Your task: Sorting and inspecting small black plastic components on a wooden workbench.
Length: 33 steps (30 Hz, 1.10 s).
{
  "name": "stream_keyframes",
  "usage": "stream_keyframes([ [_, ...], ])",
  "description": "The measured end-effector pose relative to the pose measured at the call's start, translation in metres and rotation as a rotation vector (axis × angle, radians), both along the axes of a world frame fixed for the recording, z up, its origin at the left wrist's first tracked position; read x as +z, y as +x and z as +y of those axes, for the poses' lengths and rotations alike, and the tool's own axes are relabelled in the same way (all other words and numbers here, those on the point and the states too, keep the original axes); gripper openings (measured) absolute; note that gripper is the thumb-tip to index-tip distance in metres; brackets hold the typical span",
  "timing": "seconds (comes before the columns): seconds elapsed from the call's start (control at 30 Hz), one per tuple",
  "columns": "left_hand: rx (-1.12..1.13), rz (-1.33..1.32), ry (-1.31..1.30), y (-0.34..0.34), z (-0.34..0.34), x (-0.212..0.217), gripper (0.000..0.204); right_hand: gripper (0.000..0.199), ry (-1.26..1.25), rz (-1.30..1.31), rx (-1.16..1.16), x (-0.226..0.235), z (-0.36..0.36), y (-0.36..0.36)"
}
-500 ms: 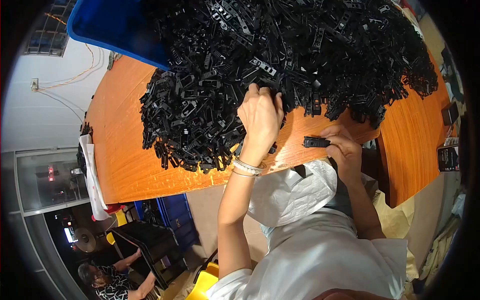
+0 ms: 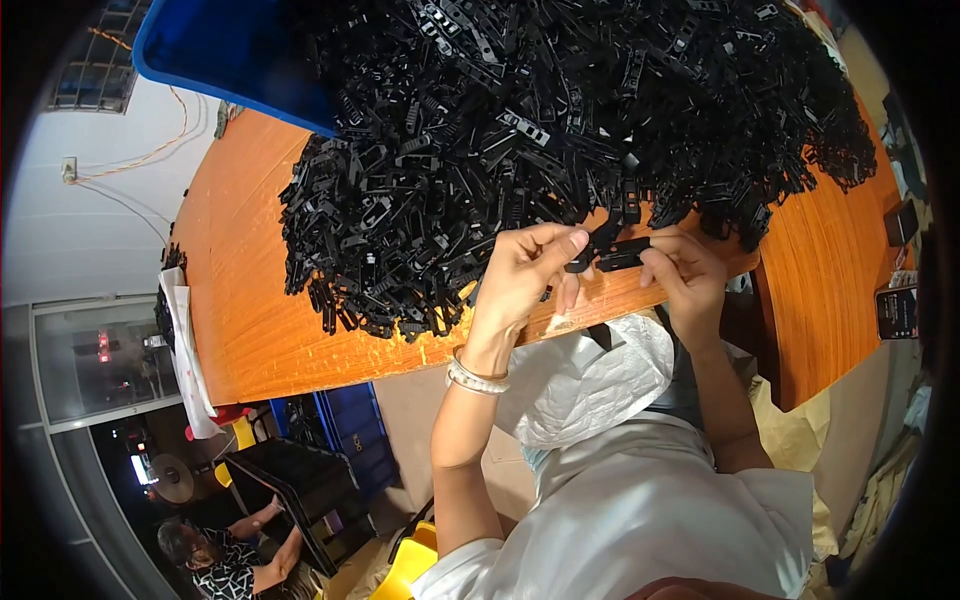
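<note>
My right hand [image 2: 690, 275] pinches one end of a narrow, dark, ribbed plastic part [image 2: 622, 254] above the table's near edge. Close to that part's free end is my left hand [image 2: 525, 268], thumb and forefinger closed on a small black plastic piece [image 2: 581, 262], largely covered by the fingers. The two pieces lie almost end to end; whether they touch I cannot tell. Beyond both hands spreads a big heap of loose black plastic parts [image 2: 400, 215], many of them long and slotted.
A blue bin [image 2: 235, 85] rests tipped at the heap's far left. The wooden table [image 2: 260, 340] curves around me, and a white sheet [image 2: 590, 385] hangs below its edge. At lower left another person [image 2: 215, 560] handles a black crate [image 2: 300, 500] near blue crates [image 2: 355, 440].
My left hand has come out of the heap toward me, bringing a small black piece beside the part in my right hand. The right hand has stayed nearly in place.
</note>
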<state>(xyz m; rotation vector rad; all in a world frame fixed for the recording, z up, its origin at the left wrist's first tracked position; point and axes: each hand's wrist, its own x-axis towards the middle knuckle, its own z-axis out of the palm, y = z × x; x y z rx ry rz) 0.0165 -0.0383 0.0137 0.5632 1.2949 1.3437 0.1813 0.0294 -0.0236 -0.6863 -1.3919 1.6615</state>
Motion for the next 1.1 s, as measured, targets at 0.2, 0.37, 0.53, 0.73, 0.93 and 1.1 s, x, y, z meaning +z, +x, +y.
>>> stream_keyframes([
  [0.2, -0.015, 0.037, -0.072, -0.008, -0.004, -0.003, 0.028, 0.004, 0.038, -0.071, -0.003, 0.007, -0.011, -0.004],
  [0.37, -0.046, 0.001, -0.059, -0.008, -0.012, -0.003, 0.037, 0.003, 0.048, -0.112, -0.064, 0.006, -0.013, -0.015],
  [0.53, 0.009, 0.399, 0.114, 0.016, -0.026, -0.010, 0.025, 0.003, 0.030, -0.064, -0.054, 0.009, -0.018, -0.019],
  [0.73, 0.026, 0.249, 0.210, 0.015, -0.029, -0.008, 0.010, 0.014, 0.018, -0.028, 0.061, 0.006, -0.021, -0.018],
  [0.93, 0.090, 0.208, 0.249, 0.005, -0.036, 0.006, 0.008, 0.019, -0.036, 0.021, 0.133, 0.025, -0.029, -0.040],
  [1.1, -0.103, 0.341, 0.275, -0.021, -0.040, 0.010, 0.017, 0.013, -0.091, -0.032, 0.115, 0.019, -0.032, -0.044],
])
